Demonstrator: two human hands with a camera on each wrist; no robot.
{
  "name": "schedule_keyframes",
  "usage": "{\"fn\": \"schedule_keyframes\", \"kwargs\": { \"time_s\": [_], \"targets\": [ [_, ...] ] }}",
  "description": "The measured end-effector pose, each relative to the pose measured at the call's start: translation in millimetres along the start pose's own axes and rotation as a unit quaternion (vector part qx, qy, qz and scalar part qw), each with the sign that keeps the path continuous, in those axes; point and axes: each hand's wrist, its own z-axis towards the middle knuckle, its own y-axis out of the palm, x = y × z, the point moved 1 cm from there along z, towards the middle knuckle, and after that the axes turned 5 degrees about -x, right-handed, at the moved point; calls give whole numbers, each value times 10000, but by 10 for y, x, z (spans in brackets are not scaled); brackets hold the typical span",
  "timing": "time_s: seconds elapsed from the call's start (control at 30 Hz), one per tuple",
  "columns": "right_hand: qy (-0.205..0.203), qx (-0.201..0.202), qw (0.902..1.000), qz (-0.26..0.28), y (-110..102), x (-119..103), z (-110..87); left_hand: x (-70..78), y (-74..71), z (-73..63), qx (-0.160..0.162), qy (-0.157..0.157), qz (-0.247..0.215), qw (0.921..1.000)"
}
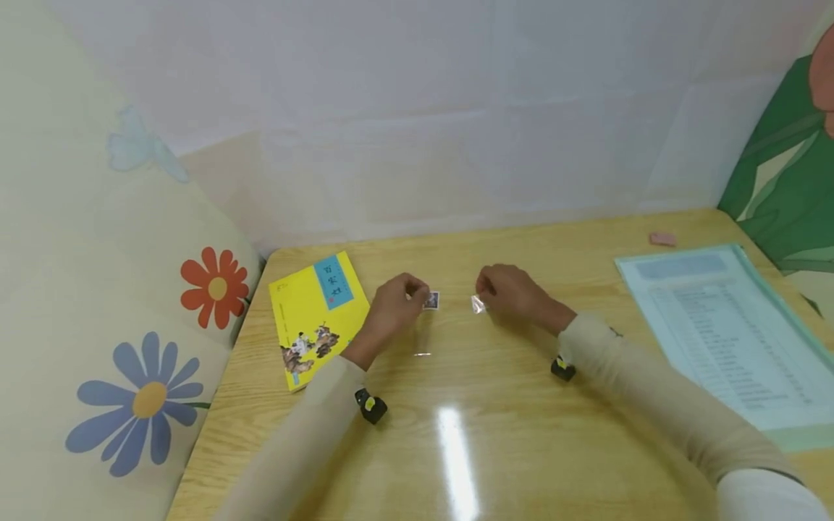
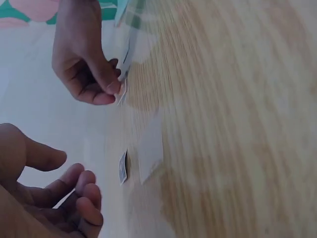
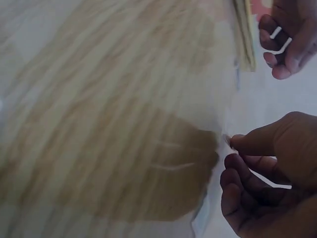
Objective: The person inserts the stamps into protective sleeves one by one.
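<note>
My left hand (image 1: 394,310) hovers over the table beside a small dark picture card with a pale border (image 1: 433,300). In the left wrist view a gap shows between its thumb and loosely bent fingers, with nothing held. The small card (image 2: 123,167) lies near these fingertips, and a flat see-through plastic sleeve (image 2: 151,148) lies next to it. To the right, my right hand (image 1: 515,293) pinches a small shiny clear piece (image 1: 478,305) between thumb and forefinger. Much of that piece is hidden or blurred in the right wrist view, at the fingertips (image 3: 237,142).
Left of the hands lies a yellow book (image 1: 296,304) with a blue title panel. A pale document in a green-edged clear folder (image 1: 717,325) covers the table's right side. A small pink block (image 1: 662,239) sits near the back edge, before a pale cloth wall (image 1: 423,145).
</note>
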Motion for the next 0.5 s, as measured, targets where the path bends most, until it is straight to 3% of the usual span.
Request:
{"fn": "schedule_keyframes", "kwargs": {
  "time_s": [0.07, 0.13, 0.3, 0.37, 0.5],
  "targets": [
    [-162, 70, 9991, -382, 36, 11, -11, -12, -15, -4, -177, -159, 447, 9987],
    [-334, 216, 9965, -740, 42, -6, -20, -8, -21, -22, -384, -352, 1169, 9918],
    [-528, 503, 9927, -962, 11, -107, 69, 41, 31, -92, -966, -750, 2943, 9479],
    [-503, 458, 9934, -922, 24, -160, 163, 60, 73, -115, -1068, -717, 3279, 9359],
    [-443, 99, 9947, -921, 118, -308, 358, 63, 143, -154, -1038, -466, 3643, 9243]
  ]
}}
